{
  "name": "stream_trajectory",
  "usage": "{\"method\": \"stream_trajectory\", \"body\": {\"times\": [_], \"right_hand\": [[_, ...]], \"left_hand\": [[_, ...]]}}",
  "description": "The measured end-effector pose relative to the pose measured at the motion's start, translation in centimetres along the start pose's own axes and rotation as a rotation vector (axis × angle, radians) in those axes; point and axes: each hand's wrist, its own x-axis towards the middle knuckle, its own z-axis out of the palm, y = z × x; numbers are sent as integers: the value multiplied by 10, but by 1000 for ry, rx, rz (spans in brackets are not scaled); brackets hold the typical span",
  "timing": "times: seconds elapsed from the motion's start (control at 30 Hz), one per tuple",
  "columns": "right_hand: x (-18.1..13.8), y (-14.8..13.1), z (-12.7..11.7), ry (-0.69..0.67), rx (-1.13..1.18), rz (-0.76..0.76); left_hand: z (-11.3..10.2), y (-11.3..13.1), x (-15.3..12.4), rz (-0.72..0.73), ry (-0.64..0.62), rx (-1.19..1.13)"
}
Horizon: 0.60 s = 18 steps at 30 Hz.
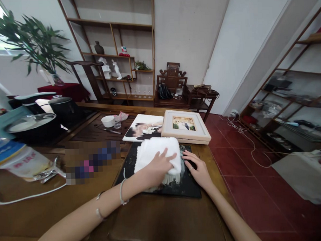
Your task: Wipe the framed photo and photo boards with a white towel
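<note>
A folded white cloth lies on a dark glossy photo panel on the wooden table. My left hand rests flat on the cloth's near right corner, fingers stretched out and pressing it down. My right hand lies flat on the panel just right of the cloth, fingers spread toward its edge. A bracelet sits on my left wrist.
Beyond the panel lie a white framed photo and a frameless photo print. A small white bowl, black pots and packets stand at the left. The table's right edge drops to a red tiled floor with cables.
</note>
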Motion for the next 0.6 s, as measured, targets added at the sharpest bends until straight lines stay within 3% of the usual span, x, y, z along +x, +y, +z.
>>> {"method": "stream_trajectory", "body": {"times": [0.17, 0.3, 0.47, 0.6], "right_hand": [[0, -2, -1, 2, 2, 20], [0, -2, -2, -20, 3, 17], [0, -2, -1, -25, 11, 15], [-1, 0, 0, -10, 8, 20]], "left_hand": [[-4, 33, -37, 201, -53, -66], [3, 41, -60, 297, -57, -110], [5, 25, -48, 337, -59, -143], [3, 0, -22, 250, 17, -161]]}}
